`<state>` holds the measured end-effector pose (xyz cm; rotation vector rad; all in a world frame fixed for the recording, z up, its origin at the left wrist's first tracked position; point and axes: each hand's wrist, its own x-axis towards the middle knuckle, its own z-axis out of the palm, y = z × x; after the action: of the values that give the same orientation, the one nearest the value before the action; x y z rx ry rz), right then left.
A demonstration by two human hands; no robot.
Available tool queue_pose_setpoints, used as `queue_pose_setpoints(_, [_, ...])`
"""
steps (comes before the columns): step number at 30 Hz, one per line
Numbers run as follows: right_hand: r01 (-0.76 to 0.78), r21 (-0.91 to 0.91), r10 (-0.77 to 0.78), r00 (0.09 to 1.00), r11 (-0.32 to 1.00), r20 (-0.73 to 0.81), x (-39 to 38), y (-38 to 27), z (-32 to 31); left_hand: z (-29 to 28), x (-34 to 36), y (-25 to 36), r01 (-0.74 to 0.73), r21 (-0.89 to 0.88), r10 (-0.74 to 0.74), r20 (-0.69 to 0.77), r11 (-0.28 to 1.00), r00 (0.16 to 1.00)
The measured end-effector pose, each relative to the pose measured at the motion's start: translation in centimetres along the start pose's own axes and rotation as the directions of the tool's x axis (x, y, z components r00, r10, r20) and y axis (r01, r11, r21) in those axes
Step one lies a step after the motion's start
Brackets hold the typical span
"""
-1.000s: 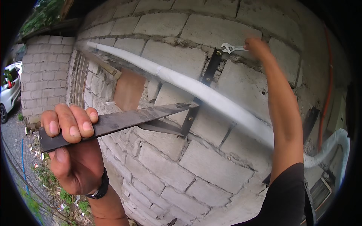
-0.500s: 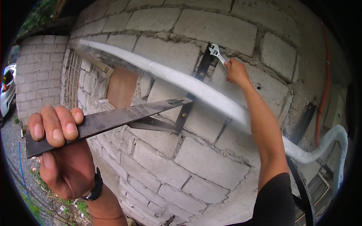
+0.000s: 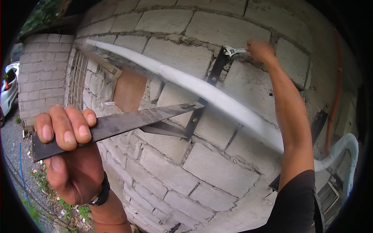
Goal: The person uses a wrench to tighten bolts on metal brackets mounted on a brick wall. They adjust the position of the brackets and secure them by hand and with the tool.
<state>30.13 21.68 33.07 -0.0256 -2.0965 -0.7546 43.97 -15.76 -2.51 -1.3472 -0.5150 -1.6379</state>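
Note:
A black metal wall bracket (image 3: pixel 128 122) juts out from the block wall toward me. My left hand (image 3: pixel 72 155) grips its near end, fingers over the top edge and thumb below. The bracket's upright strip lies against the wall, with bolts along it. At the strip's top bolt sits the jaw of a silver adjustable wrench (image 3: pixel 234 51). Its handle, pointing right and roughly level, is in my right hand (image 3: pixel 261 51), which is closed around it and slightly blurred. Between the top bolt and the arm of the bracket, a white wrapped pipe (image 3: pixel 182 83) crosses in front of the strip.
Grey concrete blocks (image 3: pixel 217 171) make up the wall. A second dark bracket (image 3: pixel 319 123) and an orange conduit (image 3: pixel 335 97) are at the right, where the wrapped pipe bends. A brown board (image 3: pixel 130 91) covers a gap at the left. Beyond stands a white car (image 3: pixel 11 87).
My right hand has swung the wrench handle up and to the right, from slanting downward to nearly level. The jaw stays at the top bolt. My left hand keeps hold of the bracket.

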Motion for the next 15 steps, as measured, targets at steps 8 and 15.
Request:
queue_pose_setpoints(8, [-0.037, 0.086, 0.049, 0.988, 0.996, -0.145, 2.0, 4.1, 0.4, 0.0, 0.2, 0.3, 0.036, -0.045, -0.036, -0.013, 0.998, 0.999])
queue_pose_setpoints(15, [-0.278, 0.51, 0.298, 0.953, 0.814, 0.045, -5.9, -0.9, 6.4, 0.0, 0.0, -0.3, 0.012, -0.009, -0.012, -0.025, 1.0, 1.0])
